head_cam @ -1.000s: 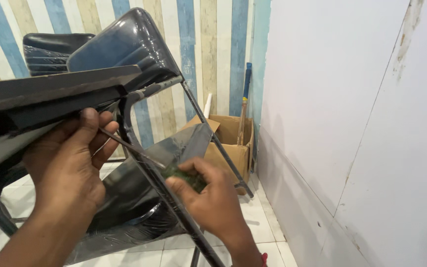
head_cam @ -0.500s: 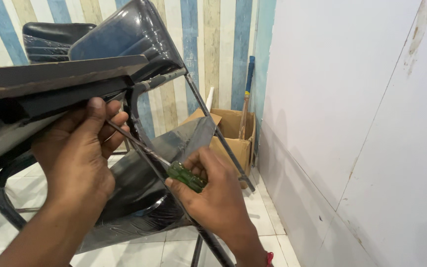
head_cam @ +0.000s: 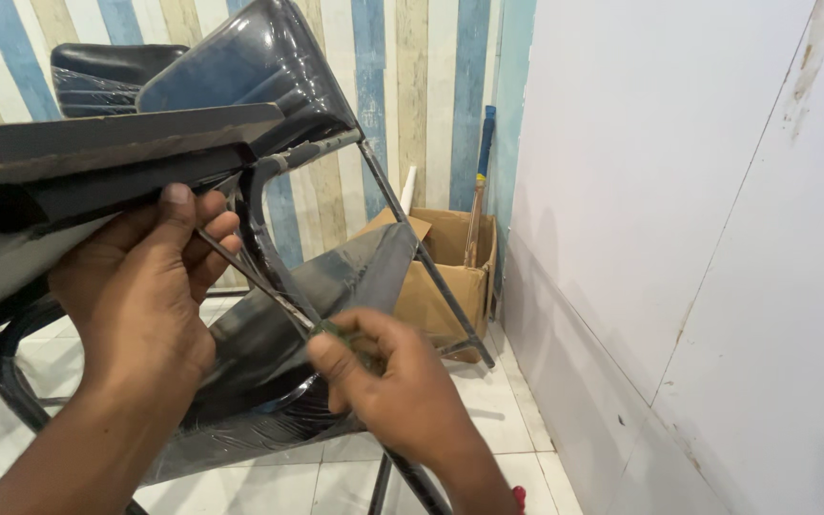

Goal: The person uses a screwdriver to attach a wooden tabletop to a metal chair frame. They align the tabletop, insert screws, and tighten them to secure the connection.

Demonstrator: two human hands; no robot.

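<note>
An upturned black chair (head_cam: 269,67) fills the near left of the scene, its glossy padded seat shrink-wrapped in clear film, its thin metal frame tubes (head_cam: 412,238) running down to the right. The left hand (head_cam: 135,286) presses up against the flat, dusty underside of the seat board (head_cam: 97,143), fingers curled and steadying the slim steel shaft of a screwdriver (head_cam: 259,281). The right hand (head_cam: 402,391) is clenched around the tool's green translucent handle — the shaft slants up and left toward the seat's underside. Farther off, an open brown cardboard box (head_cam: 450,277) sits on white floor tiles against the blue-and-beige striped plank wall, with a blue-topped stick (head_cam: 482,181) standing in it. A scuffed plain white wall (head_cam: 679,191) runs along the right.
</note>
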